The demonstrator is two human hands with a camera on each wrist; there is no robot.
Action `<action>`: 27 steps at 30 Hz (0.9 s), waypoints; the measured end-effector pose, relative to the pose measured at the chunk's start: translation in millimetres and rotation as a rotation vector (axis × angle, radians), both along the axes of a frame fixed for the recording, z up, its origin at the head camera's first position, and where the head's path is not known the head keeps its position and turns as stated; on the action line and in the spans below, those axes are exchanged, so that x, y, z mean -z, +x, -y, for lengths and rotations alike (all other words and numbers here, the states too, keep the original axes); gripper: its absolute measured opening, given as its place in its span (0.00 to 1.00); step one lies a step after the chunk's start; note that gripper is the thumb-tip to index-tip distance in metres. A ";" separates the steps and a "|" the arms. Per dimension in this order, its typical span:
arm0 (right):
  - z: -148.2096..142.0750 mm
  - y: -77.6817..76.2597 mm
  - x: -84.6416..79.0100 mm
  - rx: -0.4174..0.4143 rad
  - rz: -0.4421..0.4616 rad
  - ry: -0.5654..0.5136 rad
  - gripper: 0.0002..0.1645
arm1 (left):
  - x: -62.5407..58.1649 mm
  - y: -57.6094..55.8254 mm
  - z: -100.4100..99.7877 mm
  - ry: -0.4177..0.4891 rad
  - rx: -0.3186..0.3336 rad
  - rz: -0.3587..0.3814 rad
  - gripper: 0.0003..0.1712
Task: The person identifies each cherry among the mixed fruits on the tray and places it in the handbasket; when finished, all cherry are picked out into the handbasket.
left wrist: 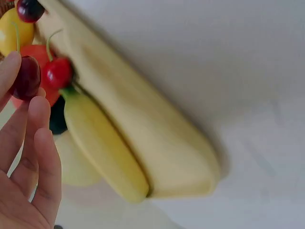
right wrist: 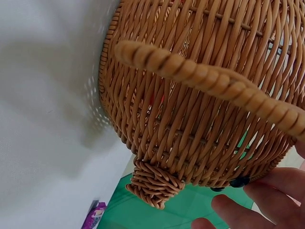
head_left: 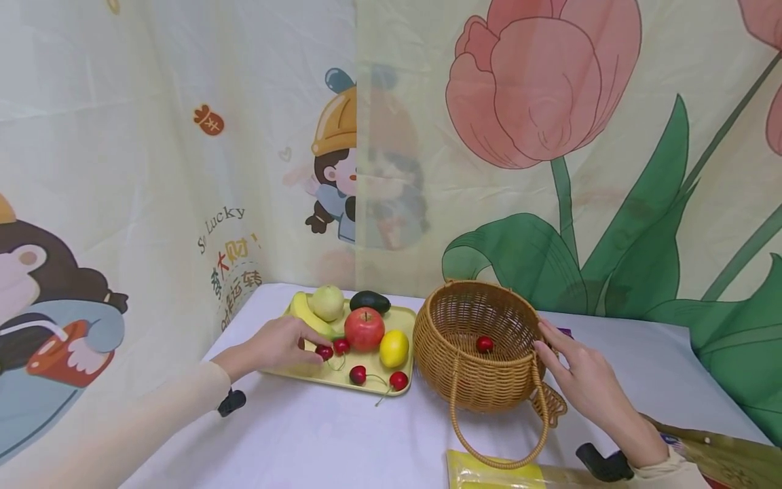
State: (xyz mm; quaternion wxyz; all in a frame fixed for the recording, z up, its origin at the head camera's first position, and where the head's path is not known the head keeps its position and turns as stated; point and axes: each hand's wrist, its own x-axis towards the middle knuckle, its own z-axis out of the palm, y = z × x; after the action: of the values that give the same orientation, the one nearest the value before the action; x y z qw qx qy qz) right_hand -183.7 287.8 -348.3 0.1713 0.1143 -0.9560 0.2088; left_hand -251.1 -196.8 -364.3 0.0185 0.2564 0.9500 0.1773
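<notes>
My left hand (head_left: pixel 287 344) is over the left part of a yellow tray (head_left: pixel 287 370), pinching a dark red cherry (left wrist: pixel 27 78) between thumb and fingertips. Another cherry (head_left: pixel 341 346) lies just beside it. Two more, a darker cherry (head_left: pixel 358 375) and a red cherry (head_left: pixel 398 381), lie near the tray's front edge. To the right stands a round wicker basket (head_left: pixel 440 370) with one cherry (head_left: pixel 485 344) inside. My right hand (head_left: pixel 586 377) rests against the basket's right side at the rim, fingers fairly straight. The basket's handle (head_left: pixel 455 414) hangs down toward the front.
Behind the cherries on the tray are a banana (head_left: pixel 303 311), a pale green round fruit (head_left: pixel 327 303), an avocado (head_left: pixel 370 301), a red apple (head_left: pixel 364 329) and a lemon (head_left: pixel 394 348). A yellow-and-clear package (head_left: pixel 495 472) lies at the front edge. Printed curtains (head_left: pixel 403 136) rise behind the table.
</notes>
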 end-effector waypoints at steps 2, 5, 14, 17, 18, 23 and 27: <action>-0.2 -0.1 -0.3 0.001 -0.002 0.000 0.34 | -10.3 -2.2 1.1 -0.003 0.001 0.000 0.18; -0.3 -0.4 -0.7 0.003 -0.003 0.003 0.34 | -27.6 -5.8 0.3 -0.010 0.020 -0.026 0.18; -0.4 -0.3 0.2 0.007 -0.001 0.002 0.35 | -80.3 -25.0 -21.7 -0.012 0.083 -0.061 0.19; -1.1 -0.3 0.4 0.007 -0.011 0.005 0.34 | -94.9 -34.8 -37.1 -0.014 0.121 -0.088 0.18; -1.2 -0.5 0.5 0.007 -0.015 0.004 0.34 | -99.0 -38.3 -43.0 -0.018 0.133 -0.098 0.18; -1.0 -1.5 0.2 0.005 -0.011 0.004 0.35 | -117.6 -51.8 -75.9 -0.043 0.209 -0.113 0.18; -1.1 -0.8 0.4 0.008 0.002 0.005 0.35 | -130.3 -61.1 -107.7 -0.073 0.286 -0.095 0.17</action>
State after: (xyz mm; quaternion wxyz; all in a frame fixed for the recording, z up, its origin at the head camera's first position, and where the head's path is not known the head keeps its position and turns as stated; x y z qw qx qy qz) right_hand -184.5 288.9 -348.7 0.1711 0.1105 -0.9572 0.2058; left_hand -312.2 -89.2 -234.0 0.0079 0.3964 0.9094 0.1260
